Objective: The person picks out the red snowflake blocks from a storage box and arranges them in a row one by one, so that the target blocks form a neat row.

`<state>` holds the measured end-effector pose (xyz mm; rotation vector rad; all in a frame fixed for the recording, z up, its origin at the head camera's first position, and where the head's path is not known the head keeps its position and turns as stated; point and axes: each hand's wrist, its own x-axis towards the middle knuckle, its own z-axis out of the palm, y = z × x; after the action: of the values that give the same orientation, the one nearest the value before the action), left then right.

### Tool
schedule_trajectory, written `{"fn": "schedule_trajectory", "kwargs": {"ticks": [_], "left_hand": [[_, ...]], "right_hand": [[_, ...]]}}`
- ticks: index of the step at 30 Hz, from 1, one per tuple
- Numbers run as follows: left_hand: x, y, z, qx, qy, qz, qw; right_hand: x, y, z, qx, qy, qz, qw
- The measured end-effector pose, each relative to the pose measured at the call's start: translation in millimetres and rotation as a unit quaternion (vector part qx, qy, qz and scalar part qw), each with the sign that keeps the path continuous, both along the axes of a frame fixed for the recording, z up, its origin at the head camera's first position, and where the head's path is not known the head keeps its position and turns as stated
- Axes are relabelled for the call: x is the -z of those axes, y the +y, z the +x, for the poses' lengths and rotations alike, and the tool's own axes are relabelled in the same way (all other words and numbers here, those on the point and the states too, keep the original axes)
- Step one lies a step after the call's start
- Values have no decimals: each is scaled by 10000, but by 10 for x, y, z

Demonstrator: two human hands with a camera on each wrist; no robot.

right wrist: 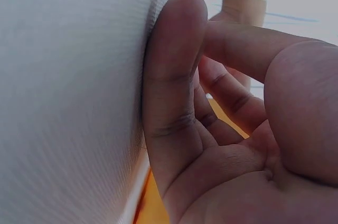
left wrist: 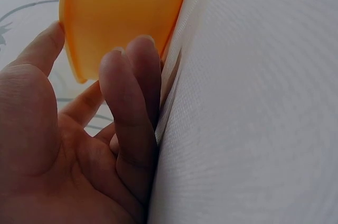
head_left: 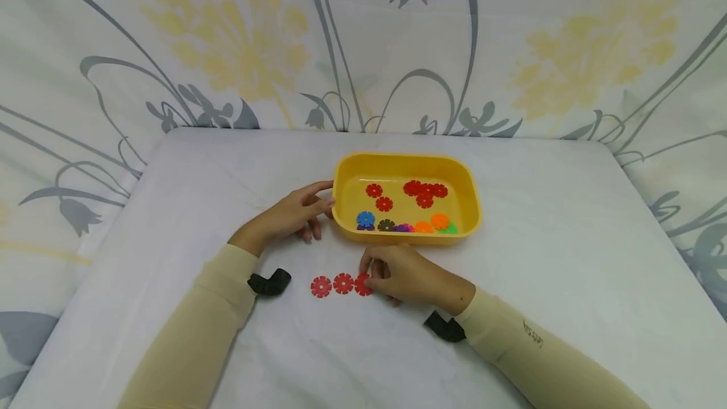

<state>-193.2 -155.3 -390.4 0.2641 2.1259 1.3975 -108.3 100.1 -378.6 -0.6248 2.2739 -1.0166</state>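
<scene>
Flat red notched discs with toothed rims lie in a row on the white cloth (head_left: 318, 346): the nine o'clock disc (head_left: 320, 286), the middle disc (head_left: 343, 283) and the three o'clock disc (head_left: 362, 284). The right hand (head_left: 406, 276) pinches that last one between thumb and curled forefinger. A glossy yellow plastic tray (head_left: 409, 163), rounded at its corners, sits at one o'clock of the row. The left hand (head_left: 286, 214), loosely spread, touches the tray's nine o'clock end with thumb and forefinger. Inside, a red cluster (head_left: 425, 193) lies towards two o'clock, a blue disc (head_left: 366, 218) at eight and an orange disc (head_left: 440, 221) at four. The cloth shows a fine weave in the wrist views.

Between the row and the tray's six o'clock wall there is only a narrow strip. The cloth runs broadly from the tray towards three o'clock, and its twelve o'clock edge meets floral fabric (head_left: 363, 36) with grey stems and yellow blooms.
</scene>
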Motion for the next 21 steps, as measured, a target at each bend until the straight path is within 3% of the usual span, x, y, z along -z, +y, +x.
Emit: {"fn": "schedule_trajectory", "kwargs": {"ticks": [14,21], "left_hand": [[57,-31,-43,-1,6,-27,10000],[53,-21,-44,6,-33,-107,9999]], "right_hand": [[-4,18,-26,-19,59,64,10000],[-80,31,13,-424,732,55,9964]]}}
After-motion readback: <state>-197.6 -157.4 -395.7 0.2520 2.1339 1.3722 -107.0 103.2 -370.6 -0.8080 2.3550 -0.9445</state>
